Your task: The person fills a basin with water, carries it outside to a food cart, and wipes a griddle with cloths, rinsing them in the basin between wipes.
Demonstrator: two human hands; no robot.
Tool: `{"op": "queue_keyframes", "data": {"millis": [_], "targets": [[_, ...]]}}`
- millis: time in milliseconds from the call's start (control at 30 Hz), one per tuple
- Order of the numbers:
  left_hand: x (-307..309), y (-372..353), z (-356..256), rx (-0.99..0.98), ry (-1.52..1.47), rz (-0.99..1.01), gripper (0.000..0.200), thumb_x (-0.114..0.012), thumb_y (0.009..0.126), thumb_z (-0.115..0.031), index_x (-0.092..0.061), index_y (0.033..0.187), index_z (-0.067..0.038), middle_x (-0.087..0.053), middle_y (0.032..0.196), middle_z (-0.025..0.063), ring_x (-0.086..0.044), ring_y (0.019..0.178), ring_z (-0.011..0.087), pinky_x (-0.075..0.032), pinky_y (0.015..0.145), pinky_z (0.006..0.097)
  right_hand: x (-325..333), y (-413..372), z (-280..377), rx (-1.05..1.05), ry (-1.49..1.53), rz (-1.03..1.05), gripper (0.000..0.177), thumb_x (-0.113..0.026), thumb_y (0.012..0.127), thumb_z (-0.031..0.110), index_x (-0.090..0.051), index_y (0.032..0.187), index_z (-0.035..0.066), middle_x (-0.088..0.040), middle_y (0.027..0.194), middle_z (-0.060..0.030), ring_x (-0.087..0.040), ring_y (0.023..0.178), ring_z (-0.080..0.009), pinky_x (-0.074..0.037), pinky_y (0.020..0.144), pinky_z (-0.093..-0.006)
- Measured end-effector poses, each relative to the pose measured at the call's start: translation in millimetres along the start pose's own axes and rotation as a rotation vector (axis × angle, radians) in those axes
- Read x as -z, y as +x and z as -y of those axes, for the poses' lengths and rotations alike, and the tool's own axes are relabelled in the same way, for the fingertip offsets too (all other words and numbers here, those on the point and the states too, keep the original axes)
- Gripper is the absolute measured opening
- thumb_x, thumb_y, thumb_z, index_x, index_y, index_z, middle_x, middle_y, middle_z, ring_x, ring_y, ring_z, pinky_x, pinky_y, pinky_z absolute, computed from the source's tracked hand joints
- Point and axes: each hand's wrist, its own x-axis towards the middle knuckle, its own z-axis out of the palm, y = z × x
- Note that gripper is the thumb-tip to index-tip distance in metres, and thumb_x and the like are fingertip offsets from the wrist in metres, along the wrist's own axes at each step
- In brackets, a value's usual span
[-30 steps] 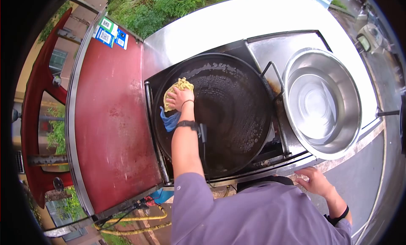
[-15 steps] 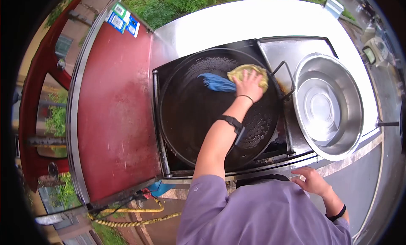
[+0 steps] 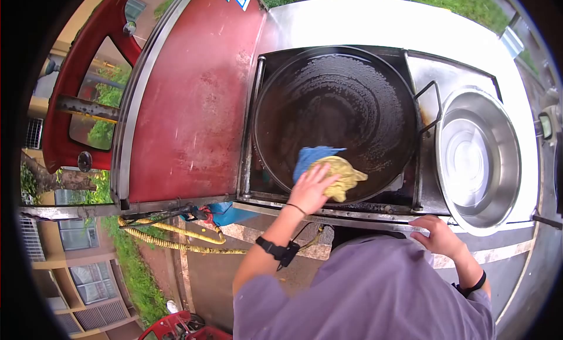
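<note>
My left hand presses a yellow cloth and a blue cloth against the near edge of a large round black griddle pan. Its fingers lie over the yellow cloth, and the blue one spreads out beyond them. Wet, curved wipe streaks and small droplets cover the pan's far and right parts. My right hand is at the cart's front edge, below the steel basin; its fingers are loosely bent, thumb apart, with nothing in them.
A shiny metal basin stands right of the pan, beside a bent metal handle. A red panel rises on the left. Yellow ribbed hose hangs below the cart, near a blue object.
My left hand has swept the cloths from the pan's far right side to its near edge, leaving curved wet streaks. The view has shifted left. My right hand stays by the cart's front.
</note>
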Motion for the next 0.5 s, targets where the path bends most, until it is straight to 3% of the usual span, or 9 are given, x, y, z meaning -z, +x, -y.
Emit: {"op": "queue_keyframes", "data": {"millis": [67, 167, 300, 367, 500], "targets": [[-3.2, -5.6, 36.7, 0.127, 0.035, -0.025, 0.068, -0.066, 0.084, -0.018, -0.043, 0.147, -0.030, -0.026, 0.161, 0.0117, -0.024, 0.148, 0.0331, -0.025, 0.118, 0.0512, 1.5, -1.4, 0.2, -0.011, 0.010, 0.000, 0.028, -0.074, 0.083, 0.014, -0.069, 0.109, 0.003, -0.069, 0.104, -0.0170, -0.065, 0.098, -0.0358, -0.053, 0.087, -0.0406], [-7.2, 15.9, 95.6, 0.245, -0.029, -0.153, 0.066, -0.064, 0.088, -0.024, -0.040, 0.149, -0.026, -0.023, 0.160, 0.0203, -0.020, 0.147, 0.0441, -0.024, 0.118, 0.0535, 1.6, -3.7, 1.4, -0.007, 0.012, -0.019, 0.027, -0.074, 0.084, 0.014, -0.069, 0.108, 0.003, -0.069, 0.103, -0.0172, -0.066, 0.097, -0.0359, -0.053, 0.086, -0.0404], [17.7, 67.5, 148.8, 0.438, -0.004, -0.182, 0.063, -0.055, 0.090, -0.023, -0.038, 0.151, -0.028, -0.020, 0.161, 0.0180, -0.017, 0.148, 0.0436, -0.022, 0.117, 0.0547, -0.1, -7.8, 3.3, -0.040, 0.014, -0.056, 0.027, -0.074, 0.083, 0.012, -0.069, 0.107, 0.001, -0.069, 0.101, -0.0169, -0.066, 0.095, -0.0353, -0.054, 0.084, -0.0403], [21.7, 96.6, 172.6, 0.426, -0.036, -0.274, 0.061, -0.057, 0.089, -0.019, -0.043, 0.148, -0.028, -0.023, 0.161, 0.0162, -0.017, 0.147, 0.0442, -0.022, 0.117, 0.0560, -5.5, -11.2, 5.7, -0.070, 0.015, -0.081, 0.027, -0.074, 0.083, 0.012, -0.069, 0.107, 0.002, -0.069, 0.101, -0.0167, -0.066, 0.095, -0.0354, -0.054, 0.084, -0.0403], [21.7, 146.8, 159.4, 0.372, 0.019, -0.429, 0.047, -0.062, 0.086, -0.014, -0.059, 0.133, -0.020, -0.037, 0.155, 0.0114, -0.026, 0.145, 0.0388, -0.023, 0.117, 0.0575, -17.3, -10.1, 15.3, -0.073, 0.021, -0.113, 0.026, -0.072, 0.084, 0.015, -0.069, 0.106, 0.002, -0.069, 0.100, -0.0173, -0.065, 0.095, -0.0366, -0.053, 0.085, -0.0418]]}}
